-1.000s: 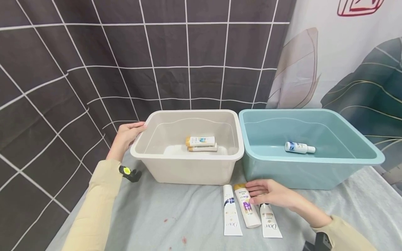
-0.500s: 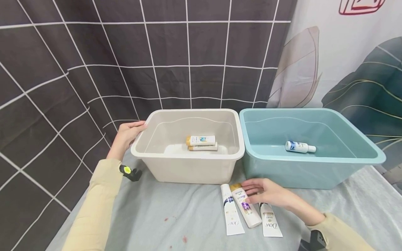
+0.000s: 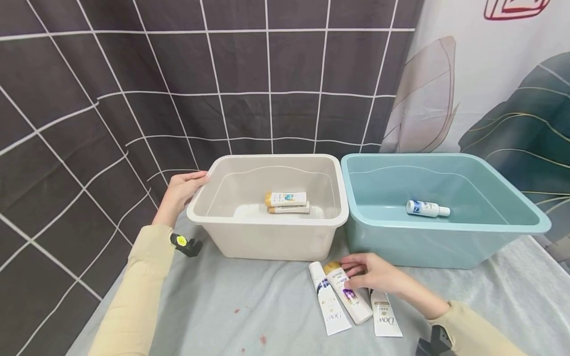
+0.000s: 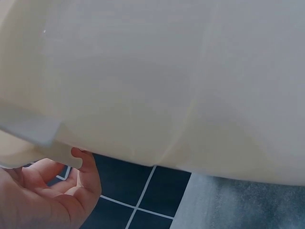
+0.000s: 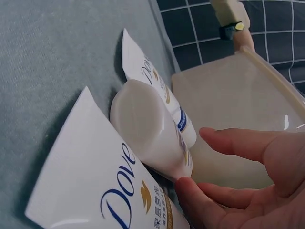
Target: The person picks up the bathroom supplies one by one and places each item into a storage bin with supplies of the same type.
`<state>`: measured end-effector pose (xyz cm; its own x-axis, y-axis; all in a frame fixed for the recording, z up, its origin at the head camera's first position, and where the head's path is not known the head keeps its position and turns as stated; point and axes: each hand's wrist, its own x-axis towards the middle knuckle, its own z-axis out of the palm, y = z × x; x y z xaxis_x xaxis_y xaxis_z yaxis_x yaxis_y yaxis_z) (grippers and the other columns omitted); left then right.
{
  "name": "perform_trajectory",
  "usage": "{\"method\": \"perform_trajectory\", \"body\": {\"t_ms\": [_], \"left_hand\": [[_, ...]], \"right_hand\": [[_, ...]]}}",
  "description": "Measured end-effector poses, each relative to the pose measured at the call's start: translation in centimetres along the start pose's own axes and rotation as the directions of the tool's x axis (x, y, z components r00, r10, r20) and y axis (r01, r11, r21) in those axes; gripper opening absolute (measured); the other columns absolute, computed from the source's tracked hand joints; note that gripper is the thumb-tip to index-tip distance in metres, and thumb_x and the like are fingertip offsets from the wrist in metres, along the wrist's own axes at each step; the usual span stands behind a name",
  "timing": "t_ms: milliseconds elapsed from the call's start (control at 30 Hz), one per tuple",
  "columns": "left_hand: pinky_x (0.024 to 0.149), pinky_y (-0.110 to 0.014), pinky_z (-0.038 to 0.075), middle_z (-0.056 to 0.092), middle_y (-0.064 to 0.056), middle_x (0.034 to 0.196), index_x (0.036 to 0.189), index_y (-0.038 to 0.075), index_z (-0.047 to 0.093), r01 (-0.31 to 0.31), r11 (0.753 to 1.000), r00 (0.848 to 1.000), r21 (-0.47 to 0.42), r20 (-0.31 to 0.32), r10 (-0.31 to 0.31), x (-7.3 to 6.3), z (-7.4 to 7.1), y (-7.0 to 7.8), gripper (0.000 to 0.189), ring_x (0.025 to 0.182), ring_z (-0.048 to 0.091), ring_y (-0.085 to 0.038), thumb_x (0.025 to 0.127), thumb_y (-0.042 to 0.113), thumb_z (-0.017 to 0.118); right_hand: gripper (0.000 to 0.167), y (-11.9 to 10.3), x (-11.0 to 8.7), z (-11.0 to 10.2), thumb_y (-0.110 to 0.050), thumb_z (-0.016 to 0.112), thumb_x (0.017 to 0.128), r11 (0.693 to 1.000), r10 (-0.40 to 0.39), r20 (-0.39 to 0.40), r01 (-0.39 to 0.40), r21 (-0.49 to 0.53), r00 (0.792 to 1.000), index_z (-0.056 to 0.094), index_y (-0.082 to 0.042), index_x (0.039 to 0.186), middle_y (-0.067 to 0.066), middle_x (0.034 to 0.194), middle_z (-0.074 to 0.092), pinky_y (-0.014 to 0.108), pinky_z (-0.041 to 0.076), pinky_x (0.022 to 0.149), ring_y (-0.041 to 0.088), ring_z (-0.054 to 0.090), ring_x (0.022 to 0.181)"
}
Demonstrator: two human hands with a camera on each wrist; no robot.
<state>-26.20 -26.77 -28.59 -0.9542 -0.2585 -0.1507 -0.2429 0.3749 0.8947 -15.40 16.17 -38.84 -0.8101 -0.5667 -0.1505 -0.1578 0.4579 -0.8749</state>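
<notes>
Left hand (image 3: 183,189) grips beige bin (image 3: 262,241) by its rim, likely to steady it. Right hand (image 3: 377,273) spread, touching gold-capped bottle (image 3: 351,298); table (image 3: 200,306) apparently bears its weight.

Left bin (image 3: 267,241) beside right bin (image 3: 414,247); before them, left to right: tube (image 3: 330,304), bottle (image 3: 358,305), second tube (image 3: 385,316).

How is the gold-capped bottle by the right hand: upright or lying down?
Lying down: the gold-capped bottle rests on its side on the cloth, between two Dove tubes.
</notes>
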Motion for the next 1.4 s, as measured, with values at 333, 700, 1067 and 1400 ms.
{"method": "perform_trajectory", "body": {"t_ms": [333, 700, 1067, 1400], "left_hand": [[0.102, -0.035, 0.049, 0.052, -0.016, 0.141, 0.138, 0.007, 0.051, 0.003, 1.000, 1.000, 0.001, 0.003, -0.003, 0.0, 0.0, -0.1, 0.047, 0.126, 0.054, -0.030, 0.095, 0.025, 0.059], [0.095, -0.032, 0.053, 0.055, -0.017, 0.137, 0.134, 0.006, 0.056, -0.017, 1.000, 1.000, -0.011, -0.019, 0.016, -0.1, 0.0, -0.1, 0.047, 0.118, 0.060, -0.026, 0.092, 0.025, 0.064], [0.103, -0.035, 0.048, 0.051, -0.016, 0.142, 0.138, 0.006, 0.051, 0.000, 1.000, 1.000, -0.008, 0.001, 0.000, -0.1, 0.0, 0.1, 0.048, 0.127, 0.053, -0.030, 0.095, 0.025, 0.060], [0.103, -0.036, 0.048, 0.050, -0.016, 0.143, 0.138, 0.006, 0.051, -0.006, 1.000, 1.000, -0.010, 0.004, 0.006, 0.0, 0.0, -0.2, 0.049, 0.127, 0.053, -0.030, 0.094, 0.025, 0.060]], "right_hand": [[0.060, -0.6, -0.1, 0.8, -0.012, 0.081, 0.072, 0.979, 0.013, -0.073, -0.028, -0.204, 0.997, 0.057, 0.014, 0.120, 0.014, 0.103, 0.069, 0.017, 0.051, 0.065, 0.009, 0.061, 0.079], [0.060, -0.8, 0.0, 1.3, -0.016, 0.083, 0.072, 0.961, 0.072, -0.093, -0.094, -0.261, 0.993, 0.058, 0.013, 0.118, 0.004, 0.092, 0.067, 0.018, 0.048, 0.064, 0.010, 0.058, 0.078], [0.051, -0.9, 0.0, 1.8, -0.020, 0.083, 0.071, 0.948, 0.082, -0.116, -0.113, -0.296, 0.990, 0.064, 0.007, 0.110, -0.002, 0.081, 0.063, 0.018, 0.044, 0.062, 0.008, 0.054, 0.072], [0.043, -0.5, -0.2, 2.1, -0.026, 0.081, 0.073, 0.952, 0.092, -0.111, -0.120, -0.281, 0.990, 0.067, 0.002, 0.102, -0.004, 0.074, 0.060, 0.019, 0.042, 0.056, 0.006, 0.051, 0.065]]}}
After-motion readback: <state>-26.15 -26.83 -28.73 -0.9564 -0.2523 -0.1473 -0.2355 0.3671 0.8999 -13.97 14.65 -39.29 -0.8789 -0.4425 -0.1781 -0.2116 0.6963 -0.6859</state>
